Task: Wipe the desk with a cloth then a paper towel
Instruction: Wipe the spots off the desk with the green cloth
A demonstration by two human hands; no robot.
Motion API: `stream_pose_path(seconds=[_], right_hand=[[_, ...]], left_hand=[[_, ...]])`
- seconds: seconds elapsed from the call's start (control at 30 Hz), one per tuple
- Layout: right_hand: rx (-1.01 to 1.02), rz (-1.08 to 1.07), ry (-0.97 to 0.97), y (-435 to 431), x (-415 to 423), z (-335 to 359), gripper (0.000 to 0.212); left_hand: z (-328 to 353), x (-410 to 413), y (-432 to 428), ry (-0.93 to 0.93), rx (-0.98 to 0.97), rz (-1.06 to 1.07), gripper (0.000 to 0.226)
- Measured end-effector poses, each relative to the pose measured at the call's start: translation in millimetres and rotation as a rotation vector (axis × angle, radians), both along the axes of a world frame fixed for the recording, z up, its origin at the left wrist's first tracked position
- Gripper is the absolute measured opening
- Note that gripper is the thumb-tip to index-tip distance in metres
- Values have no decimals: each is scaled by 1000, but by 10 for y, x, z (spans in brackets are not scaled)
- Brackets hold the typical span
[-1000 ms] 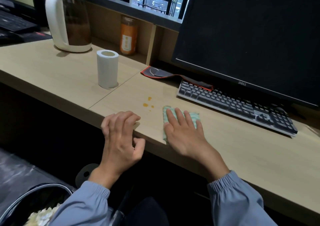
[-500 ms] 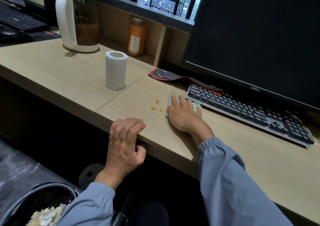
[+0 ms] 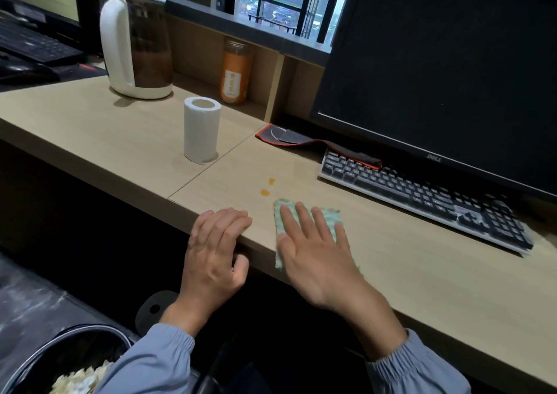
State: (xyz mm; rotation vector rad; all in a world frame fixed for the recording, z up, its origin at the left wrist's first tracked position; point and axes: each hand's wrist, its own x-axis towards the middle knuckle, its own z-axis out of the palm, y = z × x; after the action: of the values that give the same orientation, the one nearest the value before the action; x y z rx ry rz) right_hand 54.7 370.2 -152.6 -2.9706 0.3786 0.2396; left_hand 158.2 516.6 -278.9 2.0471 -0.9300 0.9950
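I have the right hand [image 3: 313, 252] laid flat, fingers straight and spread, pressing a folded pale green checked cloth [image 3: 330, 214] onto the light wood-grain worktop [image 3: 422, 273]. It pins the cloth and does not clutch it. My reference is the pair of small orange liquid spots [image 3: 265, 192] on the wood. The cloth lies just nearer me than those spots and slightly to their right. Its far left corner is close to the nearer spot but not touching it, as far as I can see. Most of the cloth is hidden under the palm, but its left edge runs from that corner back to the front lip of the worktop, so I judge its long axis runs away from me. The spots sit forward and a little left of the fingertips, so the next stroke should be a short push that way, and this hand is clearly the one to make it. The left hand [image 3: 215, 249] is nearer me and left of the spots, with bent fingers on top of the worktop's front edge and the thumb under it, bracing. The upright white paper towel roll [image 3: 201, 130] stands beyond and left of the spots, untouched, for the second pass. The black keyboard [image 3: 422, 194] lies right of them.
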Motion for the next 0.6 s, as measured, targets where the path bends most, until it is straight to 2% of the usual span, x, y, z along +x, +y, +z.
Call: stream_pose_path(seconds=[0.17,0.6], right_hand=[[28,-13,27,-72,227,4,57],[83,-142,29,-417,1524,64,61]], left_hand=[[-25,31,5,-27,-9,-5,68],[-78,114,2,-96,-15,13,64]])
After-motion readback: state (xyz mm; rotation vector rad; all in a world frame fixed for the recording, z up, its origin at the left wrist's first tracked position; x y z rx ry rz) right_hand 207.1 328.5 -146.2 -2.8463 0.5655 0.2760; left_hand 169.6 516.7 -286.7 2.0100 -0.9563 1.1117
